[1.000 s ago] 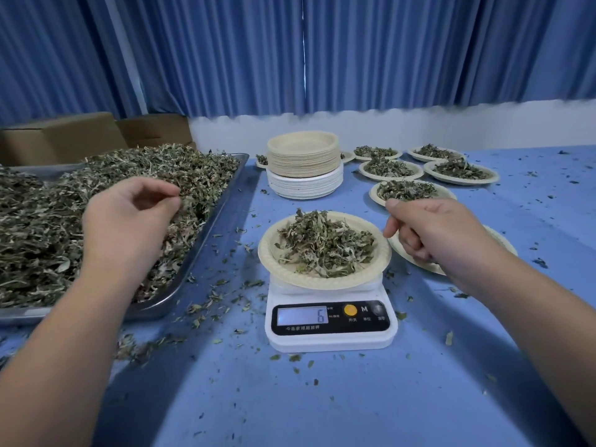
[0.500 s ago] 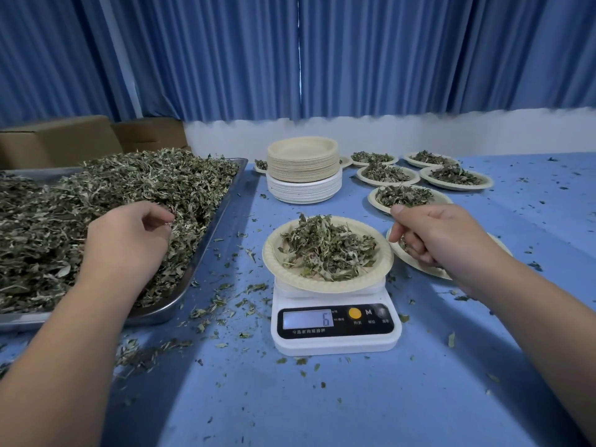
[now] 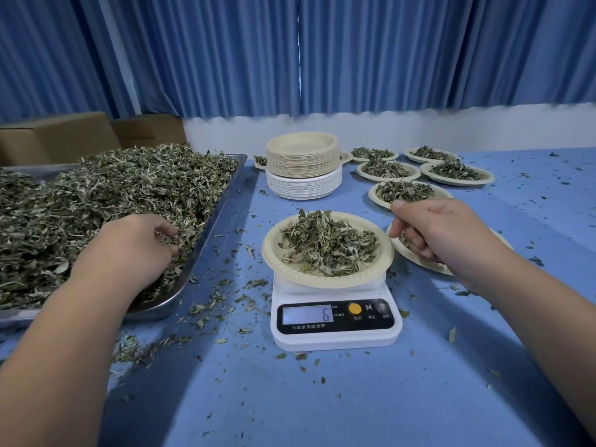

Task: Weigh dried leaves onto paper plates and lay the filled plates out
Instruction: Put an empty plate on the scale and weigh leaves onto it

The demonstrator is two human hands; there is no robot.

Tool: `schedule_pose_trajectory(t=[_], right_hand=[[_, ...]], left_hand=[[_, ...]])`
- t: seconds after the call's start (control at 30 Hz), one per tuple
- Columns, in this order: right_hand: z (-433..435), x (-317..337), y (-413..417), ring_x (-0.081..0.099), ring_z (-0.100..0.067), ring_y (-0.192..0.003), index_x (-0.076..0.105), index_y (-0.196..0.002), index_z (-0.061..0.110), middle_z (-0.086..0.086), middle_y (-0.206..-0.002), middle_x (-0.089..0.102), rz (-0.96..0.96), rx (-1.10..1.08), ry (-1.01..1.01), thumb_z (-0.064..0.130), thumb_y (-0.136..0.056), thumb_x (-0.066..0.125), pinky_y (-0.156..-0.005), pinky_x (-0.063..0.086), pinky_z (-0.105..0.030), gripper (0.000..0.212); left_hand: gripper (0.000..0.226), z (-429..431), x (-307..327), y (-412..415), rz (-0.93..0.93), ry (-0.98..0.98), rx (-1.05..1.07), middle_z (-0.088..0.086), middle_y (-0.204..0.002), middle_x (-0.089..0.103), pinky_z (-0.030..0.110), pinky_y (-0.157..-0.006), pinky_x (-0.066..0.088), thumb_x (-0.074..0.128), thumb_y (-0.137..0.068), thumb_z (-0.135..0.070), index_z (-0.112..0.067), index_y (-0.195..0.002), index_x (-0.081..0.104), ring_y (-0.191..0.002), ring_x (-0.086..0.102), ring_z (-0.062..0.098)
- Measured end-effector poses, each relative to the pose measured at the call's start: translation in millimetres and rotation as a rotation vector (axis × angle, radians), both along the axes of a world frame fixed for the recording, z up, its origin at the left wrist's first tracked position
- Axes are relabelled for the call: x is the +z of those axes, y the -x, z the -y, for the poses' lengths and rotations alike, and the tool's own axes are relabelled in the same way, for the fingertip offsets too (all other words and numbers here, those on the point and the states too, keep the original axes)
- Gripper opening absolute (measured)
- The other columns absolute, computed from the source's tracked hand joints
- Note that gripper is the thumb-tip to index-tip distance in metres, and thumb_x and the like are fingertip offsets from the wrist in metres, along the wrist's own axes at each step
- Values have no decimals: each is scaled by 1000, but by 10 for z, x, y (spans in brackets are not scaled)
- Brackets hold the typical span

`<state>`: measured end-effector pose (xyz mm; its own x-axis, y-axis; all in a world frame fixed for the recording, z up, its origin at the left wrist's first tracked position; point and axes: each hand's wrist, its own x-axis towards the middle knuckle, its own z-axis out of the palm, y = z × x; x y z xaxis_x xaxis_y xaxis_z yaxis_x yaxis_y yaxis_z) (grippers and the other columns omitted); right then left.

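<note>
Pinching small, your left hand (image 3: 129, 250) curls into the grey-green dried leaves (image 3: 106, 195) at left; sprinkle onto the round beige paper plate (image 3: 322, 280) on the white digital scale (image 3: 335, 337). Your right hand (image 3: 442, 233) curls alongside, contents unclear.

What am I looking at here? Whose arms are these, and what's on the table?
No machine here: a camera worn on a person's head looks down at their two bare hands. The left hand digs curled fingers into dried leaves heaped in a metal tray. The right hand hovers, fingers curled, beside a paper plate of leaves on a kitchen scale reading 6; whether it holds anything is unclear. Behind are a stack of empty plates and several filled plates on the blue table.
</note>
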<state>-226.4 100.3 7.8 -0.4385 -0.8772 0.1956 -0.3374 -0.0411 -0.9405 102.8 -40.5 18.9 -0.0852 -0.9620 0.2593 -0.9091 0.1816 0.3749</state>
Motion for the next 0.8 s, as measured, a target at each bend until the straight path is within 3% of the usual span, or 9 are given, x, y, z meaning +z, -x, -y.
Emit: schedule_pose_trajectory(t=[0.2, 0.33, 0.5, 0.8], right_hand=[[3, -3, 6, 27, -13, -40, 68, -56, 16, -1, -47, 35, 13, 3, 13, 40, -92, 58, -36, 22, -17, 44], [2, -8, 10, 27, -14, -40, 68, -57, 15, -1, -46, 35, 10, 12, 18, 41, -92, 58, -37, 22, -16, 44], [4, -3, -3, 29, -14, -39, 68, -56, 15, -1, -45, 36, 3, 1, 19, 39, -92, 58, -36, 24, -18, 45], [-11, 21, -22, 29, -13, -38, 67, -54, 17, -1, -44, 37, 12, -3, 16, 37, -93, 58, -36, 24, -17, 45]], left_hand=[[12, 36, -11, -28, -30, -4, 21, 1, -82, 62, 29, -61, 43, 72, -86, -22, -25, -96, 66, -71, 56, 18], [27, 41, -25, -40, 71, -77, 30, 1, -95, 59, 30, -70, 45, 71, -86, -32, -29, -111, 61, -80, 54, 21], [14, 54, -39, -29, 45, -57, 31, -5, -75, 51, 23, -52, 37, 72, -85, -25, -25, -97, 65, -66, 54, 16], [8, 54, -26, -41, -67, 118, 49, -4, -73, 52, 22, -49, 32, 67, -88, -15, -23, -91, 67, -58, 48, 13]])
